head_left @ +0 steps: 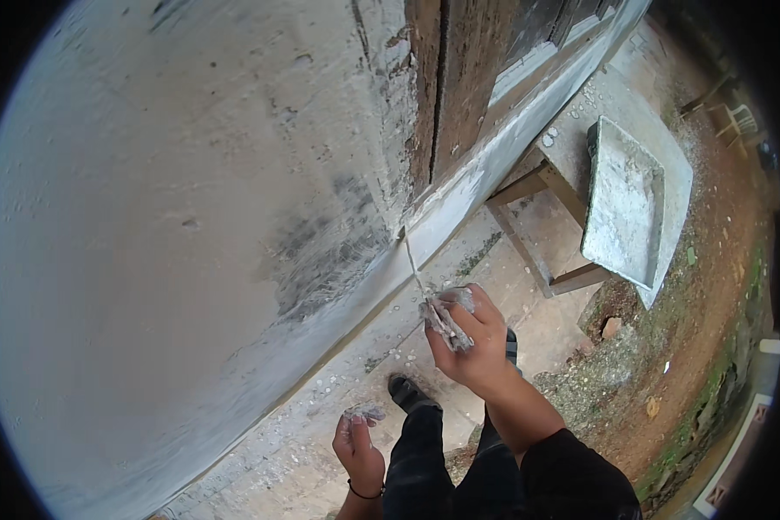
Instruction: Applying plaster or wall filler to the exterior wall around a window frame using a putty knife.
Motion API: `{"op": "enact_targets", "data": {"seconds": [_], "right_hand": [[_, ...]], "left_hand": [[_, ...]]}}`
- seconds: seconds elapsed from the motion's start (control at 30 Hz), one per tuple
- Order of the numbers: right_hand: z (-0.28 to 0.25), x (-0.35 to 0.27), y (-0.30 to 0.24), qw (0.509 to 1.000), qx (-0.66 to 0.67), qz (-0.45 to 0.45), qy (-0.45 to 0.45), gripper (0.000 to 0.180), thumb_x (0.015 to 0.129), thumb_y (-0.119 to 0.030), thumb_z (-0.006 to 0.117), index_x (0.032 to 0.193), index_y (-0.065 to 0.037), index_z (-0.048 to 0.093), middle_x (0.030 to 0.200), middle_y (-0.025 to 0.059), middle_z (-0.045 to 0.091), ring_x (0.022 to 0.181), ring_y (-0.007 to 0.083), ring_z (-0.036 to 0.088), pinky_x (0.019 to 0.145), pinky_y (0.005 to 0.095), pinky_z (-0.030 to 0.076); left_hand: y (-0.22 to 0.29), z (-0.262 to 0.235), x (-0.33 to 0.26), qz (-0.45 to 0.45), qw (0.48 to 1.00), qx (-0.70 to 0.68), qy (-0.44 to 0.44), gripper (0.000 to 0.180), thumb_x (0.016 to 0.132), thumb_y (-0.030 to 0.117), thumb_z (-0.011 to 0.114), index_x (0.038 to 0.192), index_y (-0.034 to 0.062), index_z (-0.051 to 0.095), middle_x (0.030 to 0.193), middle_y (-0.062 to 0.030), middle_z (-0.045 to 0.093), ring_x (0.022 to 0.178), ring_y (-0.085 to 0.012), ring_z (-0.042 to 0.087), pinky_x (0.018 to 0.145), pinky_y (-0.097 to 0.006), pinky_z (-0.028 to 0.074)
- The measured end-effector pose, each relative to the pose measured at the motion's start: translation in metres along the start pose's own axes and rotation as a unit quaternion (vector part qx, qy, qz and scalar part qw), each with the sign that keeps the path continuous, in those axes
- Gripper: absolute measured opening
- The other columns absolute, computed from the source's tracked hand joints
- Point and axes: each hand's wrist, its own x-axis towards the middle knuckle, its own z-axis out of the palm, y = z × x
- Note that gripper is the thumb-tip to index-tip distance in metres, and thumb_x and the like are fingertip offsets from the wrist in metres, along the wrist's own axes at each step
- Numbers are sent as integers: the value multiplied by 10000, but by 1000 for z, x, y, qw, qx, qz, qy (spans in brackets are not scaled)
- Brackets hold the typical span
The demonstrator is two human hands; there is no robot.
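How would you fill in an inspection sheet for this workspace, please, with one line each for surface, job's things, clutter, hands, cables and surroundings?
Surface: pale wall with a dark grey, rough patch.
Job's things: thin tool, far end near the lower corner of the weathered wooden frame, contact unclear; tray coated with whitish residue, on a table.
Clutter: white flakes on the tabletop, more along the floor by the wall.
Hands: right hand closed around the tool and a pale-smeared wad; left hand pinching a pale clump; both materials uncertain.
Cables: nothing seen.
Surroundings: bare earth, a pale chair at upper right.
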Motion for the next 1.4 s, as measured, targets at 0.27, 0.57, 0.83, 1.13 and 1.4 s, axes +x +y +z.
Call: {"op": "enact_targets", "data": {"seconds": [0.27, 0.57, 0.83, 1.13, 1.4], "right_hand": [[-49, 31, 77, 987, 142, 45, -66, 186, 636, -7, 599, 820, -21, 580, 825, 121, 569, 745, 297, 542, 663, 328, 442], [-79, 42, 123, 960, 238, 133, -63, 147, 649, -13, 599, 795, -5, 582, 791, 132, 585, 722, 256, 564, 644, 309, 431], [-24, 10, 71, 997, 54, 9, 58, 210, 620, -17, 607, 823, 5, 554, 872, 172, 542, 743, 350, 514, 631, 366, 442], [25, 17, 24, 999, -30, -18, 29, 254, 564, -8, 632, 783, -30, 505, 742, 149, 436, 697, 319, 445, 597, 396, 404], [33, 1, -1, 997, -42, -48, -44, 285, 559, -18, 639, 822, -25, 530, 782, 161, 471, 776, 332, 478, 663, 371, 432]], "left_hand": [[-1, 56, -10, 1, 1000, 6, 4, 218, 883, 109, 393, 808, -27, 545, 776, -64, 568, 729, -108, 484, 674, -245, 374], [-5, 106, -23, -7, 1000, -3, 2, 230, 889, 120, 400, 863, -46, 557, 797, -70, 583, 723, -106, 501, 670, -237, 390], [3, 95, -22, -14, 1000, -13, -5, 212, 888, 102, 399, 864, -39, 556, 805, -67, 582, 734, -97, 499, 681, -229, 389], [4, 30, -23, -17, 998, 59, 5, 226, 879, 115, 388, 729, -13, 499, 716, -76, 541, 689, -126, 473, 675, -268, 377], [1, 16, -26, -26, 999, 31, 6, 220, 878, 110, 384, 744, -16, 507, 718, -72, 543, 693, -123, 470, 670, -262, 373]]}}
